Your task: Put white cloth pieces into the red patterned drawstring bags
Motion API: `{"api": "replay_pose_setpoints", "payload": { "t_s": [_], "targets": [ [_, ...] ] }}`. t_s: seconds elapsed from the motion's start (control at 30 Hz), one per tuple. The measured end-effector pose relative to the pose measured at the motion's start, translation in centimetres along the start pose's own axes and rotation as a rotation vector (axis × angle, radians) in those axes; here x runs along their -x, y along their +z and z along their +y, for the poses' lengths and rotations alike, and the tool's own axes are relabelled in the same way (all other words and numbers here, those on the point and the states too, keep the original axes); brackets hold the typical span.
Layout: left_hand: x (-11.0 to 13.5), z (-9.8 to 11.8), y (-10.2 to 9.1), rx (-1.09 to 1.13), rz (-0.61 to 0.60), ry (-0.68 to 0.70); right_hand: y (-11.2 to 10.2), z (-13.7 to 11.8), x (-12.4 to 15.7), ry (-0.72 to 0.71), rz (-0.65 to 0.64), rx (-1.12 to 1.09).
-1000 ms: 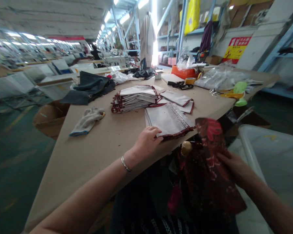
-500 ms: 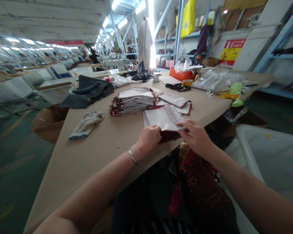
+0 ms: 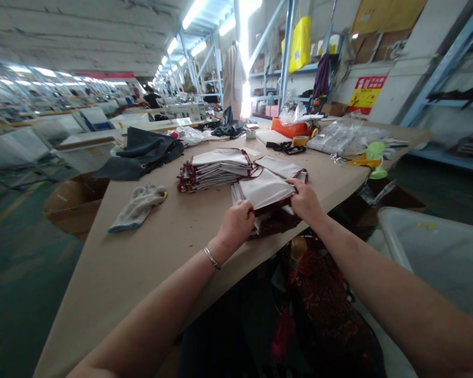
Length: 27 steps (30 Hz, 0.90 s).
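My left hand (image 3: 237,222) and my right hand (image 3: 305,200) both grip a small pile of folded white fabric pieces with dark red edging (image 3: 266,191), lifted a little off the near edge of the brown table (image 3: 153,262). Behind it lies a taller stack of the same pieces (image 3: 216,168), and one more folded piece (image 3: 284,167) rests to its right. Dark red patterned fabric (image 3: 327,315) hangs in my lap below the table edge.
A grey work glove (image 3: 136,208) lies at the left of the table, dark cloth (image 3: 142,149) beyond it. An orange tray (image 3: 289,127), tape roll, plastic bags (image 3: 345,136) and a green object (image 3: 374,152) are at the far right. A white bin (image 3: 437,252) stands right.
My right hand left the red patterned fabric in my lap and came up to the white pile. Both hands now grip that pile and have raised its near edge.
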<state>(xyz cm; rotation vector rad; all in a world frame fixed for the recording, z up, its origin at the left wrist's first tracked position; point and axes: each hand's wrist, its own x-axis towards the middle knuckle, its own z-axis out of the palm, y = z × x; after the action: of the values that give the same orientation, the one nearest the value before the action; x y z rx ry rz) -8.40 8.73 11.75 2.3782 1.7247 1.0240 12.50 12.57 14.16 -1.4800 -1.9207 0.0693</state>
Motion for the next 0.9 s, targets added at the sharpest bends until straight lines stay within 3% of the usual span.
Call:
{"api": "replay_pose_setpoints", "payload": {
  "t_s": [0.1,0.17,0.23,0.3,0.37,0.4,0.47,0.57,0.63,0.7,0.77,0.83,0.9],
  "targets": [
    [-1.1,0.6,0.5,0.298,0.096,-0.119,-0.6,-0.6,0.7,-0.048,0.219,-0.274],
    [-1.9,1.3,0.6,0.596,0.136,-0.232,-0.5,-0.7,0.8,-0.002,0.225,-0.468],
    [-2.6,2.2,0.7,0.923,0.145,-0.326,0.4,-0.5,0.6,0.178,0.092,-0.756],
    [-3.1,3.1,0.7,1.185,0.143,-0.399,1.6,-0.2,0.5,0.409,-0.127,-0.999],
    [-3.2,3.8,0.6,1.317,0.161,-0.445,2.7,-0.1,0.3,0.541,-0.251,-1.078],
    [-3.2,4.1,0.5,1.338,0.18,-0.45,2.8,-0.2,0.3,0.54,-0.238,-1.06],
    [-3.0,4.6,-0.4,1.339,0.235,-0.43,2.3,-0.6,0.4,0.413,-0.081,-0.936],
    [-1.5,5.6,-2.9,1.397,0.306,-0.394,-0.6,-1.9,1.7,0.097,0.194,-0.571],
    [0.3,6.5,-5.2,1.49,0.294,-0.404,-2.7,-3.0,3.8,-0.028,0.236,-0.374],
    [2.7,7.4,-7.3,1.57,0.207,-0.449,-4.0,-4.0,6.7,-0.055,0.167,-0.335],
    [5.3,7.9,-8.5,1.588,0.084,-0.506,-4.4,-4.9,10.0,-0.066,0.028,-0.442],
    [7.9,7.8,-8.3,1.49,-0.021,-0.568,-4.0,-5.5,13.4,-0.02,-0.112,-0.677],
    [10.2,7.3,-7.1,1.31,-0.142,-0.628,-3.3,-5.9,16.2,0.195,-0.2,-0.99]
  ]
}}
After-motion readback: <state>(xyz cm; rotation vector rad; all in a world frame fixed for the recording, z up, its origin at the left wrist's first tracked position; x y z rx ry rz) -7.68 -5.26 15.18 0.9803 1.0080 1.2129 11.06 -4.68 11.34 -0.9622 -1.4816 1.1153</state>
